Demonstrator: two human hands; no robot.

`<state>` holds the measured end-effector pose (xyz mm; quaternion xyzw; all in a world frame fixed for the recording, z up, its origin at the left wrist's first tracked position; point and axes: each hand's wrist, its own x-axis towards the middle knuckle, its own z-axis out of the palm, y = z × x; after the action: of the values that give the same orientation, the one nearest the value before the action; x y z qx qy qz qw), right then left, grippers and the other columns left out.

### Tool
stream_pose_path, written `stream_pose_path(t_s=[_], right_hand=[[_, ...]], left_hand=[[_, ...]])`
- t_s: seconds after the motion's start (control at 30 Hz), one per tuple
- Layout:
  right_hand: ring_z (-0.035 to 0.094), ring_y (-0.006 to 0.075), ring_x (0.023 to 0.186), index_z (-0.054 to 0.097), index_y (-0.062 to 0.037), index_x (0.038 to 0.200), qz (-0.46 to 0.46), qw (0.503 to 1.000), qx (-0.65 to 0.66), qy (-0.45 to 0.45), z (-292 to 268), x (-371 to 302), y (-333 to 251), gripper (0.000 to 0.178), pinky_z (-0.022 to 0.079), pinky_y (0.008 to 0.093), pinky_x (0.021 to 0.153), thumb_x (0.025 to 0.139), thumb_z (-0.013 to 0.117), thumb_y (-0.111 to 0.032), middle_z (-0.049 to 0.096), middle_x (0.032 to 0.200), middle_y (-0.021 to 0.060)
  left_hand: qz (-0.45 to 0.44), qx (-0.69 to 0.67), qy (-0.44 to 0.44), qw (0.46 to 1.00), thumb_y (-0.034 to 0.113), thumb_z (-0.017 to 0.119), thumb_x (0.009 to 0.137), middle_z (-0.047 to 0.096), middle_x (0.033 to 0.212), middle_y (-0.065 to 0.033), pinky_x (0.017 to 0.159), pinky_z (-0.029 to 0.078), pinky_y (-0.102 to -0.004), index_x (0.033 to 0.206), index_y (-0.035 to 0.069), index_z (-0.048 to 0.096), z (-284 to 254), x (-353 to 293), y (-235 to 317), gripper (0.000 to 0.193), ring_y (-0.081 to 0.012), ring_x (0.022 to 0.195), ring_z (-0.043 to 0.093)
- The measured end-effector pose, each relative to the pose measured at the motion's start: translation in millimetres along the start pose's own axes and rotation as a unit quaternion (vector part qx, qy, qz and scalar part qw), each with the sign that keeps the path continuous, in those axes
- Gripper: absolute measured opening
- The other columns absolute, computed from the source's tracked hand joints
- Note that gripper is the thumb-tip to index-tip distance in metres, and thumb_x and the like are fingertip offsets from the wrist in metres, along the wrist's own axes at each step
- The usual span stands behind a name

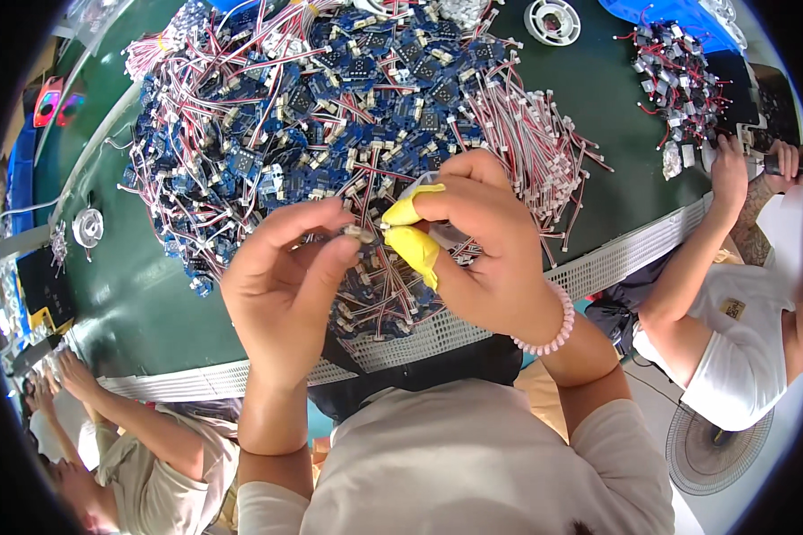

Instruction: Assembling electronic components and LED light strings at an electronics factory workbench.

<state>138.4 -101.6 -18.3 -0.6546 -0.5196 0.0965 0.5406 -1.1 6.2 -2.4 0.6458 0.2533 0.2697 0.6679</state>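
Note:
My left hand (285, 276) pinches a small pale connector piece (359, 234) between thumb and forefinger; whatever it is attached to is hidden by the fingers. Facing it, my right hand (486, 241) is closed in a pinch, with yellow finger covers (410, 254) on thumb and forefinger. A tiny whitish tip shows between those covers, too small to name. Both hands hover over the near edge of a big heap of blue circuit boards (321, 134) with white connectors. To the heap's right lies a bundle of red-and-white cables (544, 152).
The green tabletop (598, 116) ends at a white perforated edge strip (616, 254). White reels (553, 22) lie at the back and left. A pile of small parts with red wires (678, 85) is at right. Co-workers (714, 330) sit on both sides; a fan (718, 446) stands lower right.

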Motion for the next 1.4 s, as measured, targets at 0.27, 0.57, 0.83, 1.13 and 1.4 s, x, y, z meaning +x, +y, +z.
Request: stream_pose_path(t_s=[0.27, 0.57, 0.83, 1.13, 1.4], right_hand=[[0.046, 0.0246, 0.076, 0.059, -0.0034, 0.090, 0.006, 0.999, 0.008, -0.037, 0.0, -3.0, -2.5, 0.023, 0.038, 0.0328, 0.066, 0.067, 0.062, 0.001, 0.061, 0.081, 0.0056], [0.049, 0.0254, 0.079, 0.059, -0.0039, 0.087, -0.004, 0.998, -0.032, -0.062, -6.0, -4.5, -5.9, 0.023, 0.035, 0.0337, 0.071, 0.064, 0.062, -0.002, 0.058, 0.076, 0.0059], [0.050, 0.0239, 0.081, 0.060, -0.0022, 0.088, 0.060, 0.997, 0.034, 0.043, 8.4, -21.0, -5.4, 0.018, 0.040, 0.0318, 0.073, 0.070, 0.062, -0.001, 0.061, 0.081, 0.0063], [0.053, 0.0245, 0.083, 0.061, 0.0003, 0.088, 0.076, 0.990, 0.075, 0.094, 13.4, -18.7, -7.4, 0.017, 0.041, 0.0309, 0.073, 0.070, 0.063, 0.000, 0.062, 0.081, 0.0080], [0.052, 0.0254, 0.081, 0.061, -0.0007, 0.088, 0.002, 0.995, -0.045, 0.088, 11.8, -16.6, -8.2, 0.023, 0.037, 0.0339, 0.071, 0.065, 0.063, -0.002, 0.061, 0.077, 0.0082]], left_hand=[[0.019, -0.020, -0.027, 0.999, -0.012, 0.057, 0.080, 0.059, 0.097, -0.0137, 0.070, 0.055, -0.0258, 0.095, -0.005, 0.061, 1.1, 2.3, -0.9, 0.018, -0.0186, 0.086, 0.061], [-0.042, -0.008, -0.008, 0.999, -0.016, 0.061, 0.074, 0.060, 0.103, -0.0157, 0.078, 0.054, -0.0283, 0.098, -0.005, 0.062, 6.0, 0.0, 5.2, 0.026, -0.0207, 0.087, 0.063], [-0.009, -0.001, 0.006, 1.000, -0.007, 0.066, 0.075, 0.061, 0.090, -0.0097, 0.069, 0.048, -0.0216, 0.090, -0.003, 0.064, 13.0, -5.2, -10.6, 0.016, -0.0125, 0.077, 0.059], [-0.050, -0.126, 0.095, 0.986, 0.000, 0.064, 0.081, 0.063, 0.088, -0.0090, 0.073, 0.048, -0.0230, 0.093, -0.002, 0.063, 29.5, -10.6, -13.7, 0.012, -0.0123, 0.079, 0.060], [-0.014, -0.063, 0.049, 0.997, -0.006, 0.062, 0.080, 0.062, 0.094, -0.0105, 0.074, 0.048, -0.0231, 0.096, -0.003, 0.063, 22.4, -7.6, -15.6, 0.016, -0.0134, 0.086, 0.059]])
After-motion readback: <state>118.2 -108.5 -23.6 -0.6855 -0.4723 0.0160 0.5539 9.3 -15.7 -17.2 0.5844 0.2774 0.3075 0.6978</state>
